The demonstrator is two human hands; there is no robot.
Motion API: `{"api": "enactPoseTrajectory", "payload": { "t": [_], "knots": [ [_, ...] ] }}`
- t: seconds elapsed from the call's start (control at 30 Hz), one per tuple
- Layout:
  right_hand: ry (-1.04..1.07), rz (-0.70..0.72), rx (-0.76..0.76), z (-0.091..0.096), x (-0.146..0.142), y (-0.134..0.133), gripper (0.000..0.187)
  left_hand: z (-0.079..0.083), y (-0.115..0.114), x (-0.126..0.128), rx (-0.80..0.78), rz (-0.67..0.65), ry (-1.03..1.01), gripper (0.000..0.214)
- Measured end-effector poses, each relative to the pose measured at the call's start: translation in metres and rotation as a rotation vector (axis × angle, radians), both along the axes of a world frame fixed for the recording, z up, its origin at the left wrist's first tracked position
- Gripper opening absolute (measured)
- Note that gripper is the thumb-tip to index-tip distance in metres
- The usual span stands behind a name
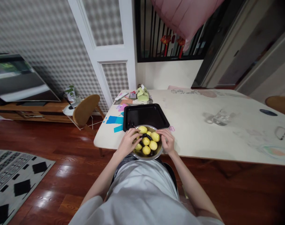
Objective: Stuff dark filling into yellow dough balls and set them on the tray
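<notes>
A metal bowl (159, 152) stands at the near edge of the cream table (198, 131), holding several yellow round fruits (153, 145) and a small dark thing (147, 136) among them. My left hand (127, 141) lies on the bowl's left rim, its fingers curled in over the fruit. On the right rim rests my right hand (167, 139), fingers bent towards the fruit. What the fingertips pinch is hidden. Just behind the bowl lies an empty black baking tray (144, 115).
Blue paper pieces (114, 120), a green object (142, 94) and a remote (121, 96) sit at the table's far left. A clear glass (220, 118) and a dark disc (268, 112) are to the right. A wooden chair (85, 111) stands left of the table, a television (18, 78) beyond.
</notes>
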State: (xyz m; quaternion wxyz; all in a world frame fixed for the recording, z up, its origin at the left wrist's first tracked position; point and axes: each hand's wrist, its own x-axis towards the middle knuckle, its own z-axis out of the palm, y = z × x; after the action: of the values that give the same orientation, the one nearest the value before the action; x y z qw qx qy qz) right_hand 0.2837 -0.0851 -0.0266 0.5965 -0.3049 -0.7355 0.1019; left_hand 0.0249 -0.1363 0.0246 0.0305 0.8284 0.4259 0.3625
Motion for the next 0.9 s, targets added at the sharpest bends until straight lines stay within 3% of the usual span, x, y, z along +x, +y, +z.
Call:
{"api": "enactPoseTrajectory", "payload": {
  "t": [0.4, 0.67, 0.9],
  "knots": [
    [0.011, 0.015, 0.008, 0.0, -0.001, 0.0, 0.032, 0.0, -0.011, 0.037, -0.113, -0.214, 0.209, 0.019],
    [0.003, 0.018, 0.02, 0.0, 0.0, -0.001, 0.033, 0.006, -0.007, 0.048, -0.138, -0.24, 0.399, 0.026],
    [0.021, 0.024, 0.016, 0.002, -0.001, -0.001, 0.031, 0.011, -0.013, 0.05, -0.121, -0.277, 0.384, 0.015]
  ]
}}
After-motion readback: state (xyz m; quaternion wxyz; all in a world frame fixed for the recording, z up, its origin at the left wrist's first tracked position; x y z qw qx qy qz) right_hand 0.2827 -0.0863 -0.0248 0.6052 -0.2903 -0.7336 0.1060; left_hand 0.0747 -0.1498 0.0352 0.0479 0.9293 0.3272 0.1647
